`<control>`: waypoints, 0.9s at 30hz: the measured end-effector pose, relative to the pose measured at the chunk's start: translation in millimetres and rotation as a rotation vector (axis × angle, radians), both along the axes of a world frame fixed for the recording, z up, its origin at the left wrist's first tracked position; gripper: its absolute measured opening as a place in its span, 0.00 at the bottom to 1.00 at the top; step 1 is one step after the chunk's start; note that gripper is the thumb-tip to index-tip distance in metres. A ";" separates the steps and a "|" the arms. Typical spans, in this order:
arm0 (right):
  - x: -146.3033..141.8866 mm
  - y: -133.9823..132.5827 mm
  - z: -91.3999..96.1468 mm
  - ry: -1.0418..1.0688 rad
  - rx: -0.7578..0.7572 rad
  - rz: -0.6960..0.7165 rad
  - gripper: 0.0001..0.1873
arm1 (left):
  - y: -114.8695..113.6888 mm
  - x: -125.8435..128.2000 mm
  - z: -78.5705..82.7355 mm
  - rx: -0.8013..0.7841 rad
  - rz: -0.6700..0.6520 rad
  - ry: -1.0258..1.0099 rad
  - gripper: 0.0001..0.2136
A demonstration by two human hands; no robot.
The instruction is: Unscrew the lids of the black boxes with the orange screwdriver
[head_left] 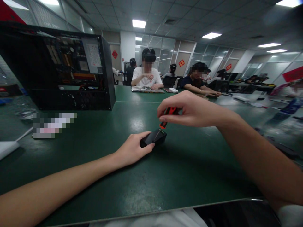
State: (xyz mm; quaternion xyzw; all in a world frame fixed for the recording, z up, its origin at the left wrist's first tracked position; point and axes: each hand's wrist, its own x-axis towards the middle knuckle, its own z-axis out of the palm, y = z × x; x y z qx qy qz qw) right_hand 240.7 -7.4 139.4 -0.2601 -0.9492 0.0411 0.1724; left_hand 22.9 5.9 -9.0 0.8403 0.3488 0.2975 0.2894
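On the green tabletop lies a small black box-shaped device. My left hand grips its near left end, thumb on one side and fingers on the other. Above it, my right hand is closed around the red and black handle of a screwdriver. The screwdriver's thin shaft slants down to the left, and its tip meets the top of the device near my left thumb. Whether a screw sits under the tip is too small to tell. My right palm hides part of the handle.
An open computer case stands at the left, its circuit boards showing. A blurred-out flat item lies in front of it, beside a white object with a cable. Across the table sit a person in a white shirt and another in dark clothing.
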 end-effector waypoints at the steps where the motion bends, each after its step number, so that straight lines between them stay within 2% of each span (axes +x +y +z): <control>1: -0.7 0.7 -0.6 0.011 0.013 -0.007 0.07 | -0.1 -0.4 0.0 0.009 -0.001 0.011 0.17; 8: 7.4 17.3 -4.8 0.112 0.172 -0.134 0.08 | -7.1 0.1 6.5 0.014 0.004 0.061 0.19; 16: 10.3 24.6 -9.3 0.050 0.107 -0.132 0.08 | -6.9 1.0 5.7 -0.014 -0.006 0.024 0.19; 20: 12.3 22.2 -7.5 0.035 0.083 -0.116 0.09 | -5.5 0.1 4.4 -0.024 -0.022 0.014 0.19; 25: 15.4 14.8 -2.8 0.014 0.003 -0.012 0.14 | -6.2 0.4 6.0 -0.024 -0.013 0.022 0.19; 27: 14.9 11.0 -0.7 -0.038 -0.015 -0.048 0.12 | -6.3 0.4 6.0 -0.019 -0.009 0.023 0.19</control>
